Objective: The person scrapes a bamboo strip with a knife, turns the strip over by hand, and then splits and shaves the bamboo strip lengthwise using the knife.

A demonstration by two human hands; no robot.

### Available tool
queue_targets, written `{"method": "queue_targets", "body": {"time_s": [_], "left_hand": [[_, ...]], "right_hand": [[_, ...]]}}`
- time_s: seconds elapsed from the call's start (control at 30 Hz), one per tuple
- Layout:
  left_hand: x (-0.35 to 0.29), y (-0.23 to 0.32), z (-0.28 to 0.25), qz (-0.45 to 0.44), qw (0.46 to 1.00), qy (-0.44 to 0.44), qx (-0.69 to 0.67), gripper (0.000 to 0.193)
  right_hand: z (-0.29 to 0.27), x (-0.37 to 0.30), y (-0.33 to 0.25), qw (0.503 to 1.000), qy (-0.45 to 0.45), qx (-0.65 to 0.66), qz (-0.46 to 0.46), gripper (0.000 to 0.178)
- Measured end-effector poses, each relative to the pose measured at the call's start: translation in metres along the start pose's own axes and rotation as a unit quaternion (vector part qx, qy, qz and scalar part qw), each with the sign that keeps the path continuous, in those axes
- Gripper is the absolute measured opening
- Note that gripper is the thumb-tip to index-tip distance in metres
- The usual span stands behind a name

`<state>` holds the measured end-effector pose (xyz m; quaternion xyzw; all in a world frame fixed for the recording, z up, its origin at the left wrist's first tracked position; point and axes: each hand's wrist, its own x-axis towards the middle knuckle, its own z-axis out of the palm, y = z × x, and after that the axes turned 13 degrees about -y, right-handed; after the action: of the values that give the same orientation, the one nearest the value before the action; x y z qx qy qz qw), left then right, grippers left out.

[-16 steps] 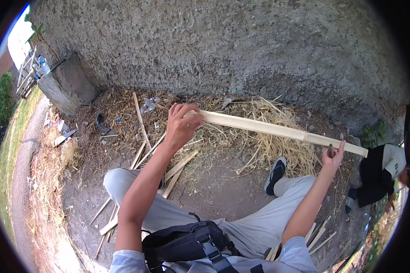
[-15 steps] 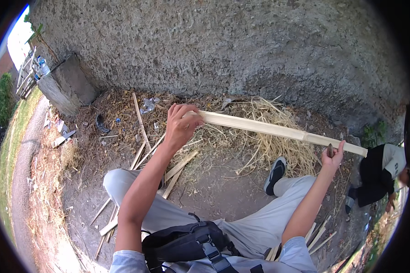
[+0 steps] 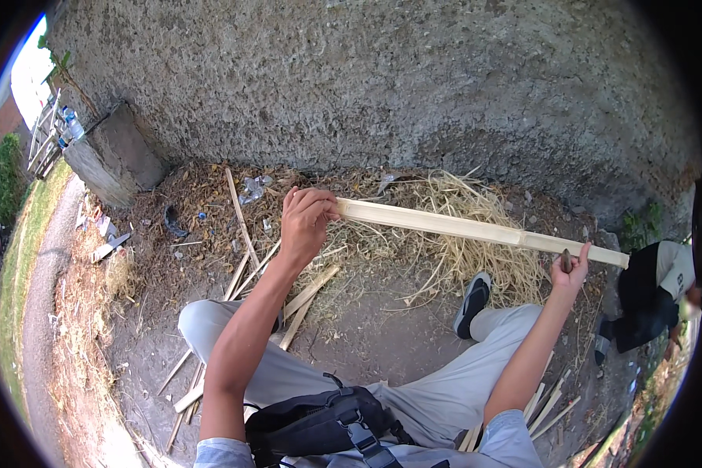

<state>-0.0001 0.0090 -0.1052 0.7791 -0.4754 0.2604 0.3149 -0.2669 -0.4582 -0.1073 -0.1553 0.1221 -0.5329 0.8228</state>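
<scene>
A long, pale split bamboo strip (image 3: 444,225) is held up across my front, sloping slightly down to the right, with a node line toward its right part. My left hand (image 3: 304,222) is closed around its left end. Near the other end, my right hand (image 3: 572,274) supports the strip, one finger pointing up along it. In that same hand sits a short dark brown handle-like piece (image 3: 565,261); whatever it belongs to is hidden. The strip's far right tip reaches past my right hand.
Behind stands a rough grey wall (image 3: 382,86). Straw-like shavings (image 3: 476,257) heap at its foot; bamboo strips (image 3: 310,296) lie beside my legs. At left, a concrete block (image 3: 117,152) stands near plastic bottles (image 3: 72,123). Another person (image 3: 647,288) is at far right.
My left hand has lowered slightly and shifted a little left, bringing the strip's left end down with it. My right hand stays almost in place.
</scene>
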Motion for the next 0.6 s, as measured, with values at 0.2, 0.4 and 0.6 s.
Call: {"method": "queue_targets", "body": {"time_s": [0.2,0.4,0.6], "left_hand": [[-0.002,-0.009,-0.001,-0.107,0.986,0.012,-0.13,0.015],[-0.003,-0.016,-0.002,-0.1,0.988,-0.018,-0.116,0.021],[-0.008,-0.012,-0.001,-0.028,0.997,-0.066,-0.018,0.021]], "right_hand": [[-0.009,0.006,-0.007,1.0,0.009,-0.003,0.0,0.027],[-0.005,0.001,-0.004,1.0,-0.001,-0.018,-0.004,0.028],[0.002,-0.006,-0.004,1.0,-0.002,-0.028,-0.007,0.029]]}}
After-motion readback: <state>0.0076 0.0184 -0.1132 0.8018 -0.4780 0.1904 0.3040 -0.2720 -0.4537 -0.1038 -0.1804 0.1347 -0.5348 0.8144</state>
